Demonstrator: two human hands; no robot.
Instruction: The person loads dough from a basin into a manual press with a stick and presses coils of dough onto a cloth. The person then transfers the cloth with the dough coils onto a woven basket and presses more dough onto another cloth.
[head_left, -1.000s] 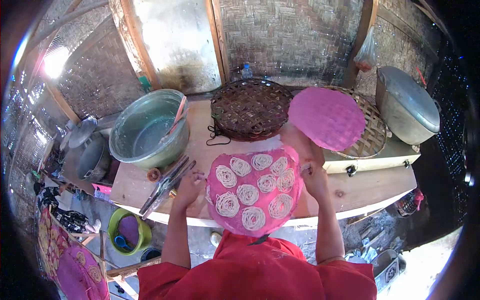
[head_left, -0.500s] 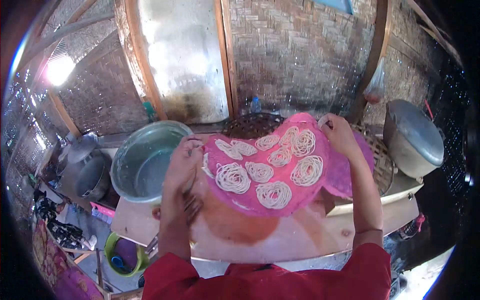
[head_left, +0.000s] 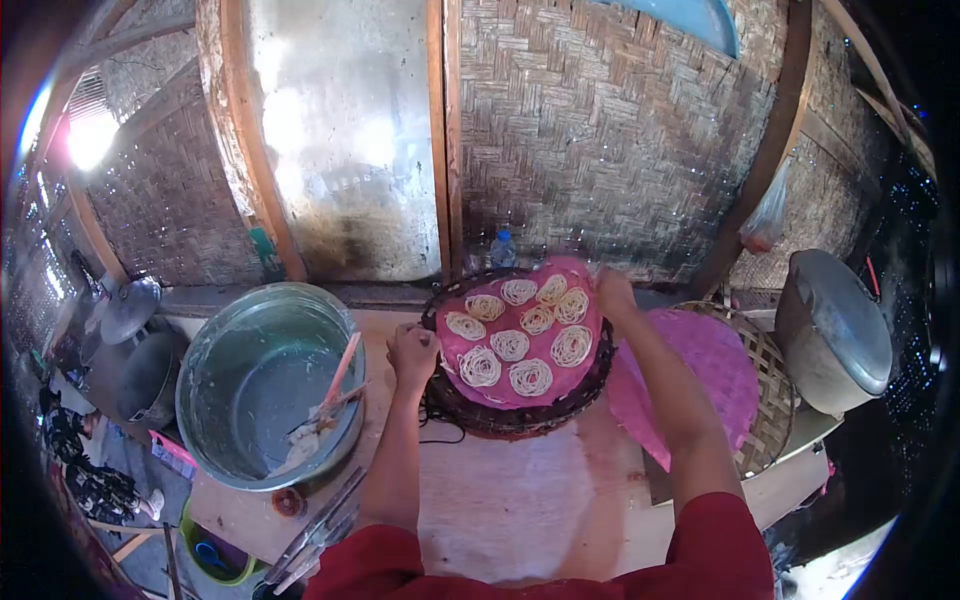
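Observation:
A pink cloth (head_left: 475,337) lies over a dark round woven basket (head_left: 540,420), with several flat coiled nests of pale noodles (head_left: 530,378) spread on it. My left hand (head_left: 413,355) is at the left rim, fingers curled on the cloth's edge. At the upper right edge, my right hand (head_left: 613,295) pinches the cloth, its fingertips partly hidden and slightly blurred. Right of the basket, a second pink cloth (head_left: 690,375) drapes over a light woven tray (head_left: 775,400), partly behind my right forearm.
A large green-grey tub (head_left: 205,440) stands left, with a pink-handled utensil (head_left: 347,365) and pale dough inside. Long metal tools (head_left: 318,530) lie at the table's left front. A lidded metal pot (head_left: 835,335) stands right. A small bottle (head_left: 503,248) is by the wall.
The noodle-laden pink cloth, held up in both hands before, has moved away from me and down onto the dark basket. The view has shifted, showing more of the tub.

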